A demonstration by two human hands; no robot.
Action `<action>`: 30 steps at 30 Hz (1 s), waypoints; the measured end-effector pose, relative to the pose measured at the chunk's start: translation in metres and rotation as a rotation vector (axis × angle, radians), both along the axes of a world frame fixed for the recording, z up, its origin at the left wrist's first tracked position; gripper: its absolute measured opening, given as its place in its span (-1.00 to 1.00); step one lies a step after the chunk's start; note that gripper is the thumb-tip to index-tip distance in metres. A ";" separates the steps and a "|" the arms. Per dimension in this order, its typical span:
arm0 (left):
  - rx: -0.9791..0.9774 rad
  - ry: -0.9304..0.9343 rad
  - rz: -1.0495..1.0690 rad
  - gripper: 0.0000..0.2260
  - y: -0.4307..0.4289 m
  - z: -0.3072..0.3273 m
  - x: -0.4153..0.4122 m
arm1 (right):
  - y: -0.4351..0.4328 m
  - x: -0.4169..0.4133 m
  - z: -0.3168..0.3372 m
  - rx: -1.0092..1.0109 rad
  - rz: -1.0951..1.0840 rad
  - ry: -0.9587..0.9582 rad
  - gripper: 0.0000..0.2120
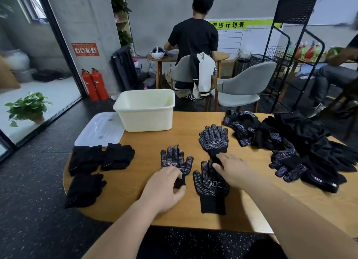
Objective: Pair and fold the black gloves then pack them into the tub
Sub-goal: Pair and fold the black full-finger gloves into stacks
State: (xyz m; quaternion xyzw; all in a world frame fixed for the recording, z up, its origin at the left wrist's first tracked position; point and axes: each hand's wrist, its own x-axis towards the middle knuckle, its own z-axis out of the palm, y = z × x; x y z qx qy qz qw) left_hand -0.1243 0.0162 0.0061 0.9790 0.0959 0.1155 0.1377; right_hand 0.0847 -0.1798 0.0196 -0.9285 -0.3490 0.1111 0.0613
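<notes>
The left glove lies flat on the bench, dotted palm up. Its long axis runs away from you, with the fingers towards the tub and the cuff nearest you. Your left grip sits directly behind that cuff and pinches it between thumb and fingertips.

Just to its right, not quite touching, the near glove lies the same way and nothing holds it. Its thumb faces the left glove's thumb, so the two look like a matching pair.

Beyond it lies the far glove, in line with the near glove. Your right grip reaches in from the right and closes thumb and forefinger on the far glove's cuff, just over the near glove's fingertips.

The pairing probably turns on a short sideways carry. The left glove is the one nearer the near glove, and the axes are already parallel, so sliding it right by the cuff should stack them.

Three folded bundles sit at the bench's left edge beside the lid. The loose pile lies well off to the right. The tub stands at the far edge and shows nothing inside.
</notes>
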 end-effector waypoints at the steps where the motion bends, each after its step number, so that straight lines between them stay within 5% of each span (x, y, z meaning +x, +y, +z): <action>1: -0.002 -0.001 -0.006 -0.73 -0.001 -0.009 -0.001 | 0.001 0.000 -0.005 -0.040 0.009 0.005 -0.33; 12: -0.012 -0.099 0.047 -0.70 -0.005 -0.032 0.004 | 0.023 0.041 -0.017 -0.072 0.001 -0.049 -0.31; 22: 0.037 -0.150 0.033 -0.74 -0.006 -0.036 0.002 | -0.004 -0.066 -0.049 0.300 0.027 -0.371 -0.66; 26: 0.086 -0.277 -0.043 -0.85 -0.006 -0.041 -0.002 | -0.019 -0.048 -0.051 0.267 -0.110 -0.292 -0.51; 30: 0.064 -0.138 -0.030 -0.66 -0.008 -0.036 -0.003 | -0.036 -0.048 -0.054 0.178 -0.034 -0.249 -0.31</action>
